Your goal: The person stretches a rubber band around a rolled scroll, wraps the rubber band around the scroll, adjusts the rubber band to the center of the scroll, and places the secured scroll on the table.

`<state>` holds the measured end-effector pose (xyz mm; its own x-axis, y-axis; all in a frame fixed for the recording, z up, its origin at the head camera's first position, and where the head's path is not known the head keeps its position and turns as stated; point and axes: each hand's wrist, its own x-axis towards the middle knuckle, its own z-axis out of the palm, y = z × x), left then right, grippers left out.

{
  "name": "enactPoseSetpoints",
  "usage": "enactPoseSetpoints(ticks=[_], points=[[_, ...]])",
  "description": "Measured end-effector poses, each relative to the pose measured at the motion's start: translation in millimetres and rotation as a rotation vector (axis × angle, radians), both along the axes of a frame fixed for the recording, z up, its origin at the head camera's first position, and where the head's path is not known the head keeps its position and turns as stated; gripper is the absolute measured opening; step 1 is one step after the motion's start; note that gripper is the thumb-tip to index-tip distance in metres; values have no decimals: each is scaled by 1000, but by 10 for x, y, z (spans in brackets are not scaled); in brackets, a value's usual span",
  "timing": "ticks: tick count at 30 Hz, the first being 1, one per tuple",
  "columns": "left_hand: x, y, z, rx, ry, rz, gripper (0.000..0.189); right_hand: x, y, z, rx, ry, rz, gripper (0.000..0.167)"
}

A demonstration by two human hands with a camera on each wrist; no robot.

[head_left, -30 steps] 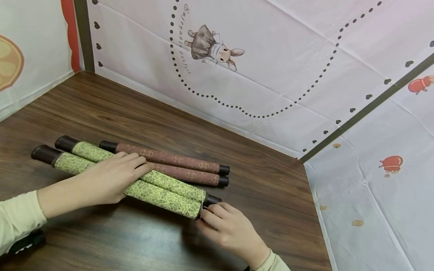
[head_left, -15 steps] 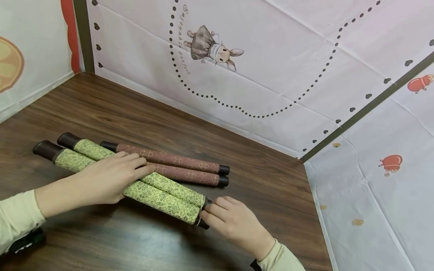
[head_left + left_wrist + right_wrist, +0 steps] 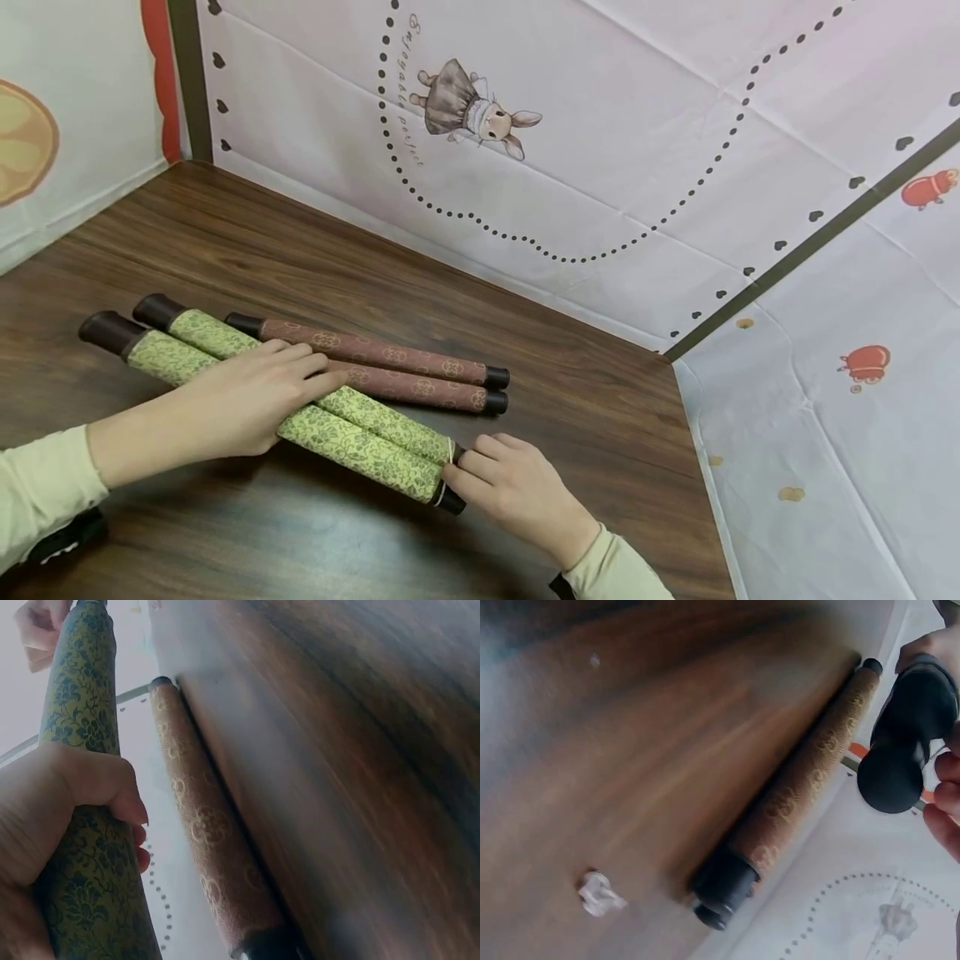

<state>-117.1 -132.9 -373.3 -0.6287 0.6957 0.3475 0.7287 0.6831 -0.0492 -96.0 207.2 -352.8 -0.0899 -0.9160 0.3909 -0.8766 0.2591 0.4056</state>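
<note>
A yellow-green floral scroll (image 3: 360, 442), rolled in from both ends into two side-by-side rolls with dark end knobs, slants across the head view. My left hand (image 3: 251, 392) grips it around the middle, thumb and fingers wrapped over both rolls, as the left wrist view shows. At its right end a thin white band (image 3: 451, 451) loops over the rolls by the knobs. My right hand (image 3: 517, 492) has its curled fingertips there, pinching at the band and partly hiding the upper knob. Dark round knobs (image 3: 891, 780) face the right wrist camera beside the fingers.
A reddish-brown scroll (image 3: 405, 354) with gold flowers and black knobs lies on the wooden table (image 3: 600, 417) just behind the green one. A crumpled white scrap (image 3: 598, 894) shows in the right wrist view. Printed cloth walls (image 3: 600, 150) border the table.
My right hand has shifted up a little along the scroll's end, baring the lower dark knob. The band now shows around the lower roll too. My left hand keeps its grip.
</note>
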Motion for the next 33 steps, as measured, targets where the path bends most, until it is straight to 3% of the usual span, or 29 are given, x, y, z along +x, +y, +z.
enactPoseSetpoints(ticks=[5,9,16,28,33], points=[[-11,15,-28,18,-7,16,73,26,-51,-55,-59,36,116,9],[0,37,-33,35,-54,42,74,77,-101,-88,-74,52,135,8],[26,86,-26,48,-109,68,75,169,-158,-226,-76,-6,102,13],[-14,99,5,55,-71,90,73,238,-164,-335,18,-14,-71,22],[-11,140,-36,38,-68,69,72,303,-230,-358,-27,-65,-57,21]])
